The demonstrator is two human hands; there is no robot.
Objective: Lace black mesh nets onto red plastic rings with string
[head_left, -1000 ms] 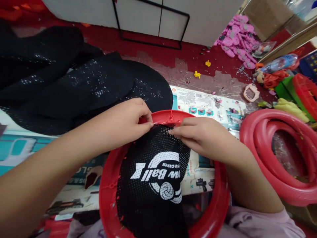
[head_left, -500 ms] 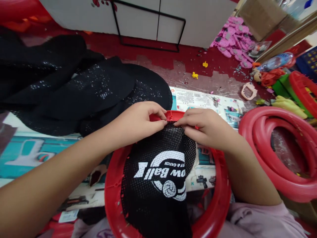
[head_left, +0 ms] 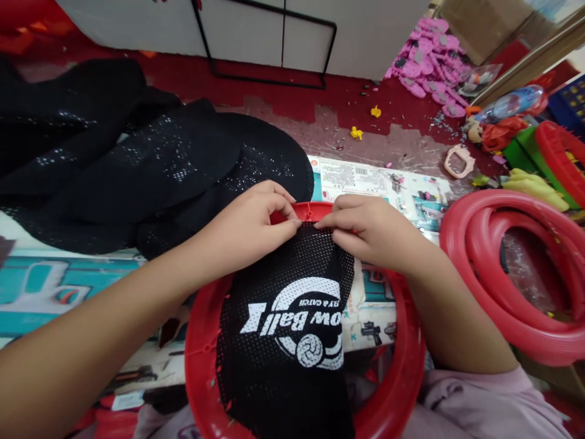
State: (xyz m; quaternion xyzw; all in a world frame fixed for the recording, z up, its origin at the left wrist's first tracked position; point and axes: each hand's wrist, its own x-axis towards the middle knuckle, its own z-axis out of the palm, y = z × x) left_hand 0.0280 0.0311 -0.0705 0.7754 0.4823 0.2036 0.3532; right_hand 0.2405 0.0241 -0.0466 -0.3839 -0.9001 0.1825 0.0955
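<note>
A red plastic ring (head_left: 201, 353) rests close to my body, its far rim between my hands. Across its left part lies a piece of black mesh fabric (head_left: 283, 390) with white lettering and a ball print; the right part of the ring is uncovered. My left hand (head_left: 267, 216) pinches the mesh edge at the far rim, thumb and forefinger together. Just to the right, my right hand (head_left: 361, 228) presses its fingertips on the same edge, fingers closed. Small pegs on the ring show along the mesh's left edge.
Black mesh pieces (head_left: 155, 164) are heaped at the left. Red rings (head_left: 466, 268) are stacked at the right. Behind are pink plastic parts (head_left: 425, 58), a bottle (head_left: 514, 103), small yellow pieces (head_left: 356, 133) and a black wire frame (head_left: 269, 79). Printed cardboard (head_left: 340, 177) lies underneath.
The view has shifted slightly. Both hands stay at the far rim with the mesh edge, and the ring and mesh appear slightly further left in the picture.
</note>
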